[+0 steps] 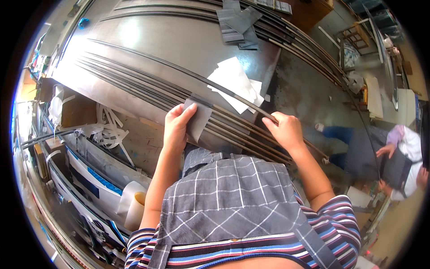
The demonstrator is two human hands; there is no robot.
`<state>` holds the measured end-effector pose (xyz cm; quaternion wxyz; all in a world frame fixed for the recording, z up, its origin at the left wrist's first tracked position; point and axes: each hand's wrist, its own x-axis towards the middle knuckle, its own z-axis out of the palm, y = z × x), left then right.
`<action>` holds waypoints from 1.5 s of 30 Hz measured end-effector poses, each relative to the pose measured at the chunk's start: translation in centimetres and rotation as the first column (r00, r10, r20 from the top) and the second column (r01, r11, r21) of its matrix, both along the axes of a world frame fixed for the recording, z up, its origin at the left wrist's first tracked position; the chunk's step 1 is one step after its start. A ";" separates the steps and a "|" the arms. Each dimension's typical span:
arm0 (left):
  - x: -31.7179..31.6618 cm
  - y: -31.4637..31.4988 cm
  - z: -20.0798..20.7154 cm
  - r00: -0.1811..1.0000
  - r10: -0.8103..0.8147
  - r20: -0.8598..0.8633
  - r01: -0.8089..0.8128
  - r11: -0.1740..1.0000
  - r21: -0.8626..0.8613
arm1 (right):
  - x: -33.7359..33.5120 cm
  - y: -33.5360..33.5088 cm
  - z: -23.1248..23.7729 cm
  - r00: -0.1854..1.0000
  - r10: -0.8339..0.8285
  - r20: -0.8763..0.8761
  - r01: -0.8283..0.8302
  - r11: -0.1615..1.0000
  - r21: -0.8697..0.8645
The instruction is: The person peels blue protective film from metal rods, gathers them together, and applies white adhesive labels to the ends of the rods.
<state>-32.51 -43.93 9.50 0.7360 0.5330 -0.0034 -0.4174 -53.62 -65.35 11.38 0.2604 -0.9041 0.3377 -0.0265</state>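
My left hand [176, 126] pinches a small grey rectangular sheet [198, 124] between thumb and fingers. The sheet lies across several thin dark rods [152, 84] that run side by side from the far left toward my right. My right hand [285, 131] is closed round one long thin rod [179, 68], set apart from the others and slanting up to the far left. Fingers of both hands are partly hidden behind what they hold. White paper sheets [230, 85] lie loosely stacked just beyond this rod.
The rods rest on a shiny metal table [156, 36]. More grey sheets [237, 24] lie at its far side, on further long rods [309, 54]. White strips [109, 127] and a pale roll [135, 204] are at left. Another person [410, 143] is at right.
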 end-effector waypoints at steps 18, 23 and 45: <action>-0.5 -5.2 -3.5 0.997 0.047 0.054 -0.048 0.999 0.014 | -0.5 2.5 1.7 1.000 -0.016 -0.017 0.018 0.991 0.135; -0.4 -5.3 -3.2 0.998 0.023 0.063 -0.027 0.998 0.059 | -0.8 2.5 1.3 1.000 -0.002 -0.017 0.004 0.993 0.118; -0.3 -7.5 -1.1 -0.065 -0.136 0.989 -0.448 0.889 0.093 | -0.8 3.0 1.7 1.000 -0.013 -0.013 0.015 0.989 0.149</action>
